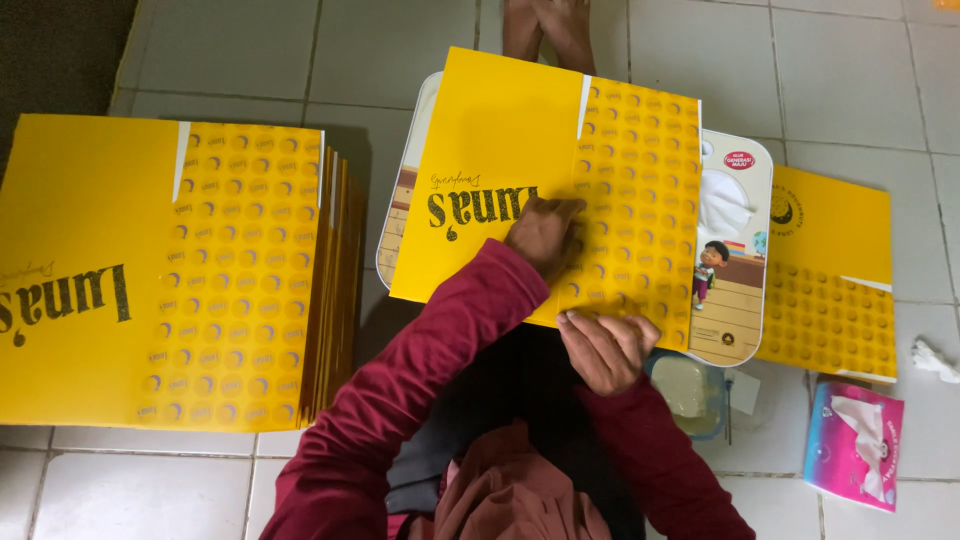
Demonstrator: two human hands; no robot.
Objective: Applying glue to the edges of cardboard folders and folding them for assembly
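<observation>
Far left: big stack of yellow sheets [150, 270] lying flat on the tiled floor [380, 50], edges fanned a bit on its right side. Top sheet is plain yellow on the left w/ dark lettering, dotted pattern on the right.

Moving in: small white table [745, 180] w/ rounded corners and a cartoon picture on top, standing on the floor. One yellow sheet [500, 130] lies across it, tilted, covering most of the tabletop and hanging over the near edge. Same layout: plain half, dotted half.

Left hand [545, 232] pressed down on the middle of that sheet, fingers curled together, knuckles up, clamped on nothing. Dark red sleeve runs back to the body. Right hand [605, 348] sits on the sheet's near edge, fingers bent onto the paper; can't tell if it's pinching the edge or just pressing.

Bare feet [548, 30] at the top, beyond the table.

Just right of the right hand: clear plastic tub [690, 390] on the floor, partly under the table's corner. Further right, another yellow sheet [835, 270] on the floor, partly tucked behind the table. Near right: pink tissue pack [855, 445], tissue poking out. Far right edge: crumpled white tissue [935, 360].
</observation>
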